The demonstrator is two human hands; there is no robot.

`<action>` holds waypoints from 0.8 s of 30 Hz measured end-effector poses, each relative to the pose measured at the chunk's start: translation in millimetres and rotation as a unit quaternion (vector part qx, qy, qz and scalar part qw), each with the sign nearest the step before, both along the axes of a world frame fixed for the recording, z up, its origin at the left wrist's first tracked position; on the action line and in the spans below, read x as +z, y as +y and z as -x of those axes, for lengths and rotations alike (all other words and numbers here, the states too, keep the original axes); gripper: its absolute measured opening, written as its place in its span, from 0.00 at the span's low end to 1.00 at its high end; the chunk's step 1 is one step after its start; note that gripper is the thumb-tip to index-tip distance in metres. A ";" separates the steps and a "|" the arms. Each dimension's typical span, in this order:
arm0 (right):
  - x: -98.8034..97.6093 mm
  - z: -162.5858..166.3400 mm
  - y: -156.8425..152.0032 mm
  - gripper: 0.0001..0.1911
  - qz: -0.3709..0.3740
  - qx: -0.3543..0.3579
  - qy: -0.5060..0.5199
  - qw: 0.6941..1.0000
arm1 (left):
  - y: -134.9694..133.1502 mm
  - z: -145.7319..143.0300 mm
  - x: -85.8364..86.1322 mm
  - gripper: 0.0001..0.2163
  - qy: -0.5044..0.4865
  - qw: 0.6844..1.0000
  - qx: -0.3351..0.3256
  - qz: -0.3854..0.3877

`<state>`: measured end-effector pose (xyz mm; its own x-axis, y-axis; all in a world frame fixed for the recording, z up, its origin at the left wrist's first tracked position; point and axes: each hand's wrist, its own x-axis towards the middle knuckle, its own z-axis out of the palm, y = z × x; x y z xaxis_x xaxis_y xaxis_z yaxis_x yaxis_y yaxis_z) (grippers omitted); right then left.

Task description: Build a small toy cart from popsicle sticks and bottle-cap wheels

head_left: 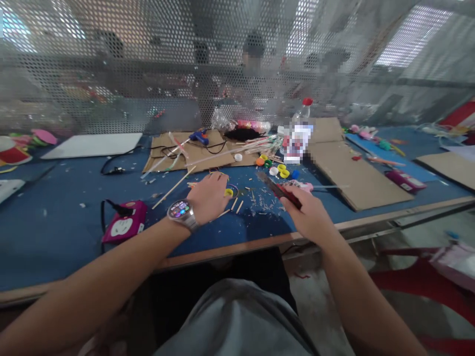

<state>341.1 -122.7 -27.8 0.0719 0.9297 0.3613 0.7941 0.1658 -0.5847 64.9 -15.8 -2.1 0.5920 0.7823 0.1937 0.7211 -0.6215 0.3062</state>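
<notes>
Head view: your right hand clasps a knife above the counter; your left hand, grip hidden, rests by a yellow cap; best angle the knife away from it

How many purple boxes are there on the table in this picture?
2. One purple box, with a black cable, lies left of the left hand; another is on the right, near the large cardboard. Others may be hidden.
</notes>
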 end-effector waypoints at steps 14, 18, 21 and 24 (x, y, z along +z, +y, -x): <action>14.1 48.6 126.5 0.16 0.119 0.065 -0.153 0.979 | 9.4 8.3 -24.8 0.10 0.084 0.996 -0.014 -0.026; 1.3 53.5 148.3 0.20 0.100 0.090 -0.155 0.979 | 10.3 11.8 -25.1 0.10 0.064 0.997 -0.043 -0.004; -8.1 53.9 154.3 0.17 0.079 0.113 -0.153 0.979 | 9.9 14.1 -26.0 0.11 0.038 0.997 -0.063 0.014; -15.4 52.3 155.5 0.16 0.077 0.140 -0.155 0.975 | 11.0 15.5 -28.3 0.14 0.003 0.997 -0.072 0.026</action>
<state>288.9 32.8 -43.2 -0.2831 0.9422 0.1790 0.8732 0.3304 -0.3583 49.5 -4.9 -30.4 0.6999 0.6980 0.1514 0.6278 -0.7023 0.3356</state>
